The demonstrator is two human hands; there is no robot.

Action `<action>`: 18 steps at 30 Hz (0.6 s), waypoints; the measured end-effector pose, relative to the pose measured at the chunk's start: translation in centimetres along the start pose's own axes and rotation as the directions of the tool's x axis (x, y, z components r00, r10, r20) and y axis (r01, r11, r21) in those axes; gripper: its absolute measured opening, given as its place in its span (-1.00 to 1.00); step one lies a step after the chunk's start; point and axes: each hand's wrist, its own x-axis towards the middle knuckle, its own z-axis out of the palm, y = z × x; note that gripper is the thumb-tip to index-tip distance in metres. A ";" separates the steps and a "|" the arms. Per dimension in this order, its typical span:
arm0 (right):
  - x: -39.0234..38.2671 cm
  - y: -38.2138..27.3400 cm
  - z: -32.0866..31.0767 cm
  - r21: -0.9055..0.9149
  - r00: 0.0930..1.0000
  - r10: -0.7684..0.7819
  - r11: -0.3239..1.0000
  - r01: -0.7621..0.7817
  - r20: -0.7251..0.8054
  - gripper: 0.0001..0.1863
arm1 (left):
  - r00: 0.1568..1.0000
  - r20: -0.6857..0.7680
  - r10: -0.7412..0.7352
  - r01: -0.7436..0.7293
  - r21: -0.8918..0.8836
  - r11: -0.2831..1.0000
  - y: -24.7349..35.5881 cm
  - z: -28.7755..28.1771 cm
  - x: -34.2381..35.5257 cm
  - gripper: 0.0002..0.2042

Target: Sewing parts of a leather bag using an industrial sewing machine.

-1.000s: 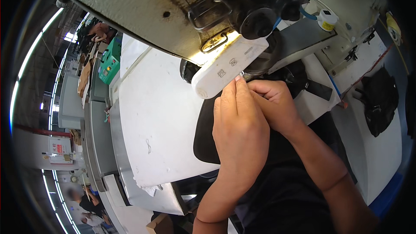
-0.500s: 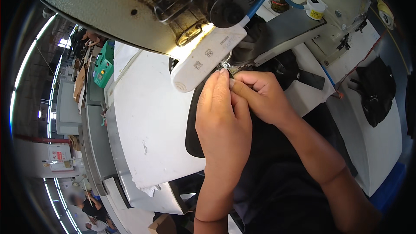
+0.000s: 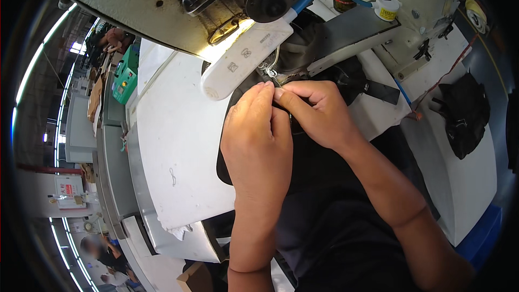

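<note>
Both hands are together just on my side of the metal presser foot (image 3: 267,69) of a sewing machine (image 3: 135,8). My left hand (image 3: 256,138) has its fingers pressed together on a black fabric piece (image 3: 226,159). Thumb and forefinger of my right hand (image 3: 319,113) pinch the same piece beside the left fingertips. A zipper (image 3: 290,77) with shiny teeth runs along the piece under the foot. My fingers hide the exact spot they grip.
A white rounded bar (image 3: 246,57) hangs left of the foot, beside a bright lamp. White work surface (image 3: 178,130) spreads to the left. A crumpled black fabric item (image 3: 462,116) lies at right. A green box (image 3: 126,75) stands far left; people (image 3: 108,251) sit beyond.
The view has shifted slightly. My hands have drawn back a little from the presser foot, exposing more of the zipper between it and my fingertips. Both remain closed on the fabric.
</note>
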 end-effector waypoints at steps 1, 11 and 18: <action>0.0 -0.1 -0.1 -0.001 1.000 0.000 1.000 0.000 0.001 -0.72 | 1.000 0.000 -0.001 0.001 -0.001 1.000 0.2 -0.3 0.2 -0.78; -0.1 -0.2 -0.2 -0.021 1.000 -0.018 1.000 0.018 0.000 -0.70 | 0.999 0.030 -0.013 0.013 0.020 1.000 0.5 -0.5 0.6 -0.77; 0.1 -0.5 -0.2 -0.020 0.998 -0.016 1.000 0.017 0.053 -0.76 | 0.999 0.014 -0.052 0.052 -0.025 0.998 0.9 0.2 -0.2 -0.76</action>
